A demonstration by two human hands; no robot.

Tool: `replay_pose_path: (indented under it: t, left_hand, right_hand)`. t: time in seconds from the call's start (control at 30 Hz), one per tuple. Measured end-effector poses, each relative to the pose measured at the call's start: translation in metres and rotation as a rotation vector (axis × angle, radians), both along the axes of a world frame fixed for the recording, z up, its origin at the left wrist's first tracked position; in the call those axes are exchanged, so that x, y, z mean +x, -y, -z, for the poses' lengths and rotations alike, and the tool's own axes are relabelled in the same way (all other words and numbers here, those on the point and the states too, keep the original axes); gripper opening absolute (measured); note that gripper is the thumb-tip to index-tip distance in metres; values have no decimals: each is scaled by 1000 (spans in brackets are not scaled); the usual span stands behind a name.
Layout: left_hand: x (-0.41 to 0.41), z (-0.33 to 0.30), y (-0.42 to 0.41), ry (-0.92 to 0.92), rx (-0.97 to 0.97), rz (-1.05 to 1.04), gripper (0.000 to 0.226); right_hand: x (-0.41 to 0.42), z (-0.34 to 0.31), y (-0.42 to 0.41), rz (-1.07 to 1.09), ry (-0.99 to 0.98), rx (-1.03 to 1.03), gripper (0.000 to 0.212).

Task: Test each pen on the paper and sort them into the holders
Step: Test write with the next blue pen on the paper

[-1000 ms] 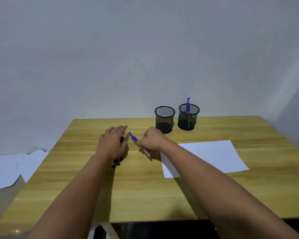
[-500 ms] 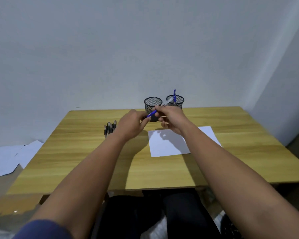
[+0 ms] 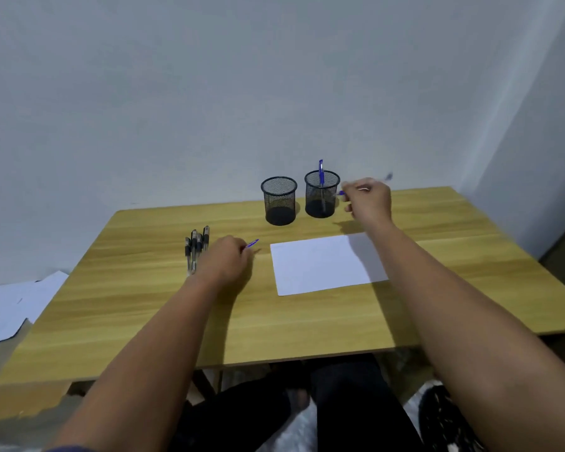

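Though one blue pen already stands in the right holder, we have barely begun; our right hand grips an uncapped pen, our left hand pinches its blue cap; the paper looks unmarked, the left holder empty, the black pens untested.

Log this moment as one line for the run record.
left hand: pinches blue cap | right hand: holds uncapped pen beside right holder | paper: unmarked
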State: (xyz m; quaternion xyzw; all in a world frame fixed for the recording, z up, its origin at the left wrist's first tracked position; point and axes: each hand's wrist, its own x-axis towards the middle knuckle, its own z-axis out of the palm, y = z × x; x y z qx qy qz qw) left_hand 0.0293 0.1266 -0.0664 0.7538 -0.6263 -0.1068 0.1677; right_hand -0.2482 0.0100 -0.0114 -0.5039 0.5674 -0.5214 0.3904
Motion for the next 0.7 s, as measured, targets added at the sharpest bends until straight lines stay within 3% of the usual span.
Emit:
replay_pose_path:
  t: [0.1,0.17,0.3,0.43,0.5,0.7]
  left_hand:
    - [5,14,13,271,-33,-65,32]
    - [2,21,19,395,-27,-97,31]
    - [-6,24,25,427,-39,-135,36]
    - [-20,28,22,360,-234,117,46]
    - [-27,33,18,317,-217,249,46]
    - [-33,48,11,248,-218,265,62]
  right_hand:
    - [7,33,-14,-103,-226,-162,16]
    - [6,59,-25,-148,-494,-260,19]
    - [13,89,-43,-257,-913,-163,25]
    - [15,101,-41,-290,-960,-59,28]
    - [13,103,-39,-302,-952,-67,28]
    - [6,104,-40,-325,-902,-88,31]
